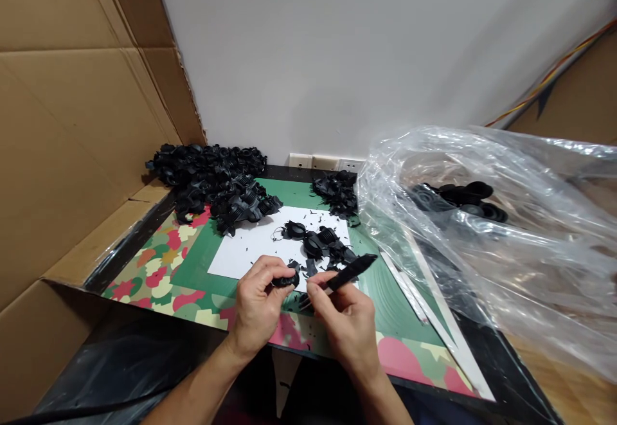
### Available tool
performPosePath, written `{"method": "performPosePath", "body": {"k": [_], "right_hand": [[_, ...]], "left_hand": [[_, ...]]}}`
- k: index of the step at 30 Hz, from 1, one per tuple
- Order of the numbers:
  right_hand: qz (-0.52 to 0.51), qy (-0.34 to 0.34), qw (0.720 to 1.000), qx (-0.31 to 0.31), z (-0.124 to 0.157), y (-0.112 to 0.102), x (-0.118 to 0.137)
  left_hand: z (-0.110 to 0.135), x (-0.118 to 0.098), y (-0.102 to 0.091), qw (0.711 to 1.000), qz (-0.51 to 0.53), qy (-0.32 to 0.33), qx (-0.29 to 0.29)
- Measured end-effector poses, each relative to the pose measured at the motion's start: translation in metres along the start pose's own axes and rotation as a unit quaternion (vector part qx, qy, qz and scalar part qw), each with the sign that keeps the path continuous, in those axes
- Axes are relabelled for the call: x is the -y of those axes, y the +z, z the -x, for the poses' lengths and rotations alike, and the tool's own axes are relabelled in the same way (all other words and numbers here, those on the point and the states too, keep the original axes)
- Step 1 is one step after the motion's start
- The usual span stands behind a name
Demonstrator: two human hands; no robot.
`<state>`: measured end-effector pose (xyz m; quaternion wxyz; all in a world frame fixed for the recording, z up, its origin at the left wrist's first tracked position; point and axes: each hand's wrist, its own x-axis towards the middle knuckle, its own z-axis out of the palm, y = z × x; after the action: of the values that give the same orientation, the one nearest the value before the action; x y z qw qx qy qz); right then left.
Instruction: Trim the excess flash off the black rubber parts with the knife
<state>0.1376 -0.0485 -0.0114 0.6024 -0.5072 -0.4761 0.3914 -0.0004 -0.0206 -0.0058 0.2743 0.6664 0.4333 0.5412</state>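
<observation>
My left hand is closed in a pinch round a small black rubber part, held just above the near edge of a white sheet. My right hand grips a black-handled cutting tool like a pen, its tip pointing down-left beside the part. The two hands almost touch. A few more black parts and small black shavings lie on the white sheet just beyond my fingers.
A big heap of black parts sits at the back left, a smaller heap at the back middle. A green mat lies over a camouflage cloth. A clear plastic bag holding black parts fills the right. Cardboard walls the left.
</observation>
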Motion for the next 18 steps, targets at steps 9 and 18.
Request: {"method": "performPosePath", "body": {"k": [9, 18], "right_hand": [[0.199, -0.299, 0.932, 0.049, -0.008, 0.006, 0.002], [0.421, -0.394, 0.815, 0.068, -0.012, 0.009, 0.003]], "left_hand": [[0.001, -0.003, -0.001, 0.998, -0.065, 0.016, 0.016], [0.002, -0.004, -0.006, 0.984, -0.157, 0.059, 0.052]]}}
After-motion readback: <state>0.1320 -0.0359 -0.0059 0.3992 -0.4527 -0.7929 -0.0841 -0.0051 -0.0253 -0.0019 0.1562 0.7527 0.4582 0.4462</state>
